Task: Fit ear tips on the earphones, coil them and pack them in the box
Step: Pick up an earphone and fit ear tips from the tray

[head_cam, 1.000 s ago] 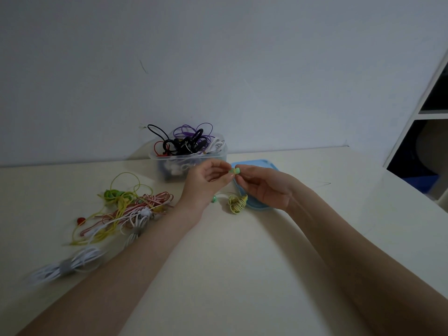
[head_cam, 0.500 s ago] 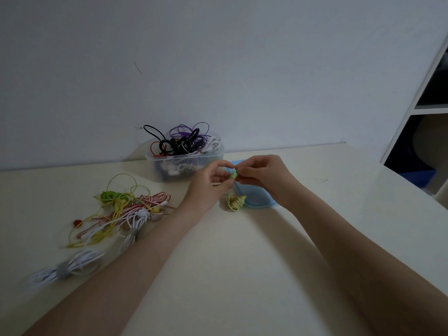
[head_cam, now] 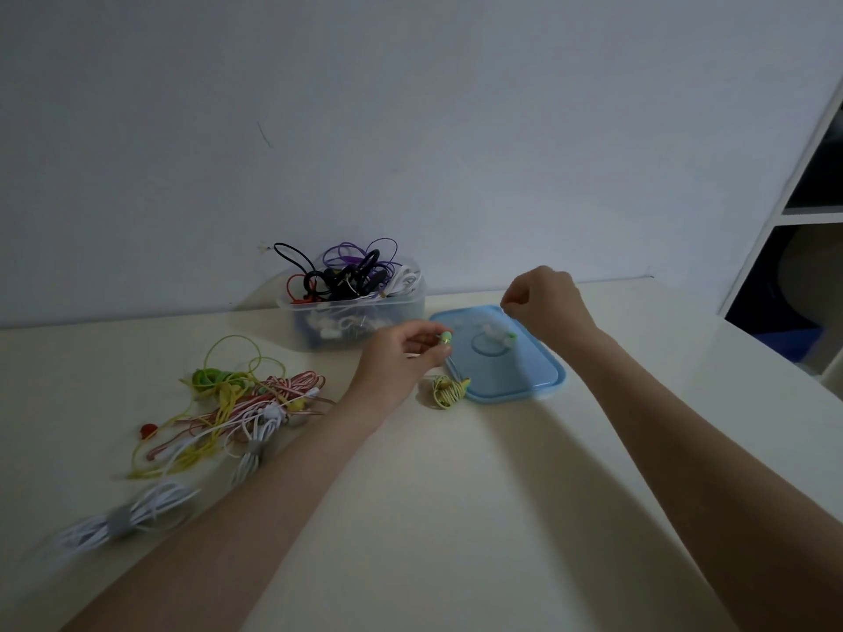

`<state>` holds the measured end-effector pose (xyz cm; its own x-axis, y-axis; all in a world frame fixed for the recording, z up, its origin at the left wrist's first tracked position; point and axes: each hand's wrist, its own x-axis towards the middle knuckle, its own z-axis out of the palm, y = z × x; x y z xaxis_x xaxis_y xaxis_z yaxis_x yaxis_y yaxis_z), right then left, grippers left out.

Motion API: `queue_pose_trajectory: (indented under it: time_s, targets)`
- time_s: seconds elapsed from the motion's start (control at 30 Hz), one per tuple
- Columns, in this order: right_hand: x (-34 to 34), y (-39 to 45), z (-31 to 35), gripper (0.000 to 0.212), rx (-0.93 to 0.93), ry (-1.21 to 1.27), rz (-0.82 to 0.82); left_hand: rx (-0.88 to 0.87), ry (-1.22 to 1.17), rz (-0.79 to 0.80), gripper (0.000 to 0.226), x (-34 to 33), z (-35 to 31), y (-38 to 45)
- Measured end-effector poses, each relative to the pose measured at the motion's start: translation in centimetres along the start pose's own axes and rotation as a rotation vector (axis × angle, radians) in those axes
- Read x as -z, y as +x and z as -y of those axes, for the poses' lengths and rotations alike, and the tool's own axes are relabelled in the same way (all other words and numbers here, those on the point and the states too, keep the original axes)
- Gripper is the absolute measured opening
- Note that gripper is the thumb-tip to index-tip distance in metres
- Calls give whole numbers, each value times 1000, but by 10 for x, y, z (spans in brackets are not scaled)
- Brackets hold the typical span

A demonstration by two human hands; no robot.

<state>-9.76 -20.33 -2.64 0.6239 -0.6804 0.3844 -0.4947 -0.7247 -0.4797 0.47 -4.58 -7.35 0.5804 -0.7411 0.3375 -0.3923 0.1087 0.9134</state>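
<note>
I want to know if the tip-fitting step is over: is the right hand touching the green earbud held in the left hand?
Apart. The head view shows the right hand raised over the blue lid, bare table between it and the green earbud.

We see two bare forearms reaching in from the bottom edge, with no sleeves, watch, rings or bracelets showing on them. The left hand (head_cam: 401, 358) and the right hand (head_cam: 545, 301) are both uncovered, without gloves. The fingernails are too small to make out.
</note>
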Motion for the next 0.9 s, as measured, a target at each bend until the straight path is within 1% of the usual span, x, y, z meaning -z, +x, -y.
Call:
queue_pose_trajectory:
  time_s: [0.07, 0.17, 0.33, 0.47, 0.57, 0.63, 0.7, 0.77, 0.83, 0.9]
  targets:
    - [-3, -2, 0, 11, -66, -58, 56, -11, 17, 3, 18, 0, 0, 0]
    - [-5, -4, 3, 18, -131, -77, 150, -46, 67, 19, 22, 0, 1, 1]
    - [-8, 0, 2, 19, -199, -25, 181, -65, 81, 27, 29, 0, 2, 1]
    - [-8, 0, -2, 22, -269, 88, 160, -64, 85, 24, 23, 0, 1, 0]
    - [-4, -3, 0, 19, -252, 120, 142, -55, 79, 15, 20, 1, 3, 0]
    - [3, -5, 6, 12, -193, 161, 118, -69, 95, 13, 20, 0, 3, 1]
    - [8, -9, 14, 10, -112, 225, 102, -84, 160, 26, 21, -2, 4, 0]
    - [7, -15, 23, 10, -71, 316, 110, -91, 257, 58, 22, -2, 6, 0]
    - [1, -22, 31, 10, -91, 454, 147, -94, 319, 99, 30, 0, 5, -1]
    - [-9, -28, 34, 12, -132, 590, 176, -61, 305, 124, 41, 7, 0, 0]
